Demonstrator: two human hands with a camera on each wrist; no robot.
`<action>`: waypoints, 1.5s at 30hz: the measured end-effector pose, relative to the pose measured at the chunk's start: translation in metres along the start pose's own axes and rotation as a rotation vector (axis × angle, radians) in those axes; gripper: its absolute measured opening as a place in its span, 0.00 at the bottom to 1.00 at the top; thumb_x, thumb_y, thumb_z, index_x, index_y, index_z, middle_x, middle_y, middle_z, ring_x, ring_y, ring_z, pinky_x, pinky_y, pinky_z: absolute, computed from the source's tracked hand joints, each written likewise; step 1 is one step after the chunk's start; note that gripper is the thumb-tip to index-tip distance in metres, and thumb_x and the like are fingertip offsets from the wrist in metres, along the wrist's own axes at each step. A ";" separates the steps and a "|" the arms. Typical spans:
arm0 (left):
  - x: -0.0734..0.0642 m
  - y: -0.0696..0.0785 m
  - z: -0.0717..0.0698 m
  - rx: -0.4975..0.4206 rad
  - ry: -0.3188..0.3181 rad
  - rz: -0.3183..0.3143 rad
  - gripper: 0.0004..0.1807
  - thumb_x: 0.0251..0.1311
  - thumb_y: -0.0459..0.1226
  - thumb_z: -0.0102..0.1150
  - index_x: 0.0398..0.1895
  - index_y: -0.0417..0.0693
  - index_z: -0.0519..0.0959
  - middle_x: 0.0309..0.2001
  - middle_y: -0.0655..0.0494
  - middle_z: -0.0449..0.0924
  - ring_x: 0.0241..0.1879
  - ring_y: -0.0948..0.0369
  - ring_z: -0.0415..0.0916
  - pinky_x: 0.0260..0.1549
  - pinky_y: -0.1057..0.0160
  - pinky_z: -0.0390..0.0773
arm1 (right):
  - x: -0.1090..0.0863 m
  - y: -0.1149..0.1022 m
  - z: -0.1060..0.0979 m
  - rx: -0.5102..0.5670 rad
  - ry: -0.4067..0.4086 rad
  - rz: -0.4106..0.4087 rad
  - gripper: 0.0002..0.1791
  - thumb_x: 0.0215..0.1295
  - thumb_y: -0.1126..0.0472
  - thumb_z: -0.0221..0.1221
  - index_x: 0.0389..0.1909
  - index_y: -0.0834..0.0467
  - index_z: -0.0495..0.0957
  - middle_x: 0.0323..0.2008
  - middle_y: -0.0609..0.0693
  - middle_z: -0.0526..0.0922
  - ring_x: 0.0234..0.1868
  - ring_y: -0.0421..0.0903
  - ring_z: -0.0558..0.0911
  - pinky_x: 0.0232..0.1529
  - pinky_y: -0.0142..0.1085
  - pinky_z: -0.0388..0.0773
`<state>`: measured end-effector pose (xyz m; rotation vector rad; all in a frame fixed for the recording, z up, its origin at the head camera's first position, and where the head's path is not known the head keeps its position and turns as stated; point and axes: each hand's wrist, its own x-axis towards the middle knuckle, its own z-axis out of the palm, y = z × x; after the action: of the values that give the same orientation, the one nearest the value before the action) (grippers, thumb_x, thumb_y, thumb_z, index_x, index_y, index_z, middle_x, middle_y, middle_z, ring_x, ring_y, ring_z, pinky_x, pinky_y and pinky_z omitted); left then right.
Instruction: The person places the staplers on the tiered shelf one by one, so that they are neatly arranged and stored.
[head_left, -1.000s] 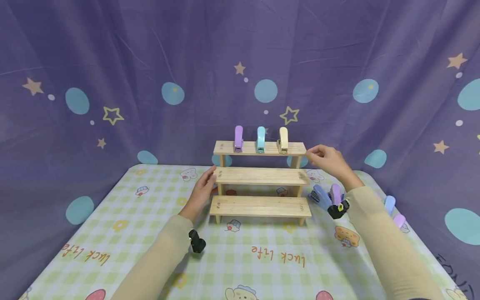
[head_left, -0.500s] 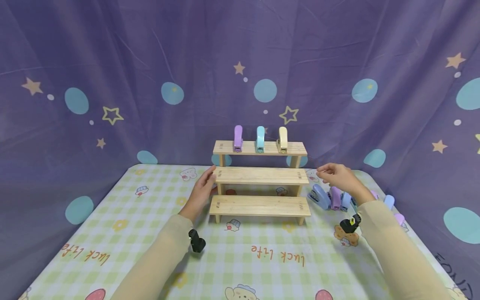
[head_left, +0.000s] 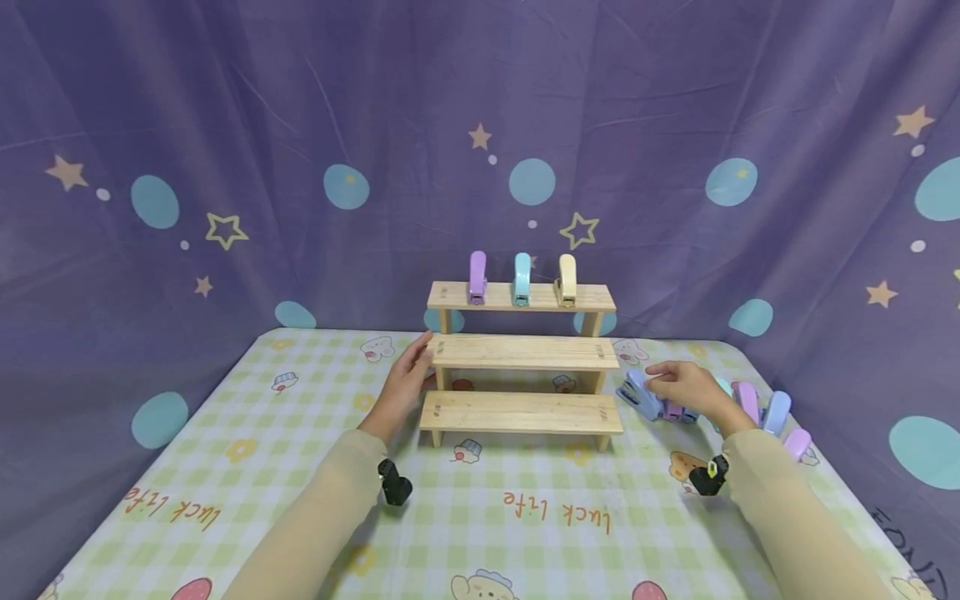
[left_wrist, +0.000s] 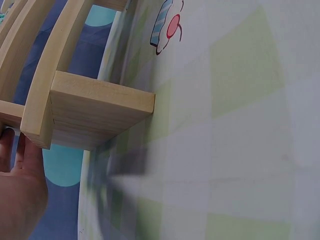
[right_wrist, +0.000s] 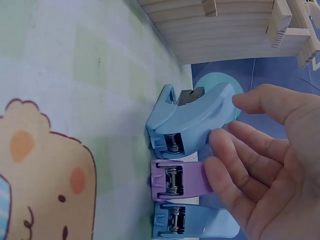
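A wooden three-step rack [head_left: 525, 408] stands mid-table. My left hand [head_left: 403, 387] is at the rack's left side in the head view, its fingers touching the step's end [left_wrist: 35, 132] in the left wrist view. On the top step stand a purple stapler [head_left: 477, 279], a turquoise stapler [head_left: 521, 280] and a cream stapler [head_left: 567, 282]. My right hand [head_left: 690, 390] is over the staplers right of the rack. Its thumb and fingertips are right at the handle of a blue stapler [right_wrist: 192, 122], spread apart. Beside that one lie a purple stapler [right_wrist: 182, 180] and another blue stapler [right_wrist: 197, 221].
Further right on the table are a lilac stapler [head_left: 746, 402], a light blue stapler [head_left: 777, 412] and a pinkish-purple stapler [head_left: 798, 443]. A checked cloth [head_left: 420, 533] covers the table. Behind it hangs a purple curtain [head_left: 420, 100] with stars and dots.
My right hand has moved from beside the rack's top step down and to the right, onto the staplers on the table. My left hand has stayed at the rack's side.
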<state>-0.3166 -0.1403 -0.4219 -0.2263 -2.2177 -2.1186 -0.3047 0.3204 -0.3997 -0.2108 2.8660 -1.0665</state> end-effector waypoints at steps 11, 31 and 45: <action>-0.004 0.006 -0.001 -0.021 -0.048 -0.036 0.28 0.80 0.42 0.41 0.80 0.54 0.54 0.77 0.47 0.54 0.71 0.47 0.60 0.68 0.45 0.66 | -0.006 0.007 0.010 -0.027 -0.020 0.039 0.31 0.65 0.51 0.66 0.59 0.70 0.75 0.39 0.56 0.86 0.33 0.47 0.84 0.32 0.40 0.84; -0.003 0.000 0.001 -0.015 -0.019 -0.011 0.27 0.80 0.44 0.42 0.79 0.56 0.57 0.75 0.48 0.58 0.70 0.49 0.63 0.67 0.50 0.68 | -0.022 0.006 0.022 -0.087 -0.031 0.046 0.23 0.64 0.49 0.67 0.46 0.66 0.78 0.23 0.49 0.80 0.26 0.46 0.82 0.27 0.37 0.75; -0.003 0.003 0.001 -0.002 -0.021 -0.026 0.28 0.80 0.44 0.42 0.79 0.58 0.56 0.76 0.50 0.56 0.70 0.49 0.62 0.68 0.49 0.68 | -0.024 0.004 0.017 -0.051 0.012 -0.001 0.22 0.65 0.49 0.66 0.43 0.65 0.76 0.24 0.49 0.80 0.27 0.47 0.82 0.25 0.37 0.75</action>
<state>-0.3130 -0.1396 -0.4189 -0.2227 -2.2428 -2.1409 -0.2791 0.3166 -0.4148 -0.2102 2.9062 -0.9997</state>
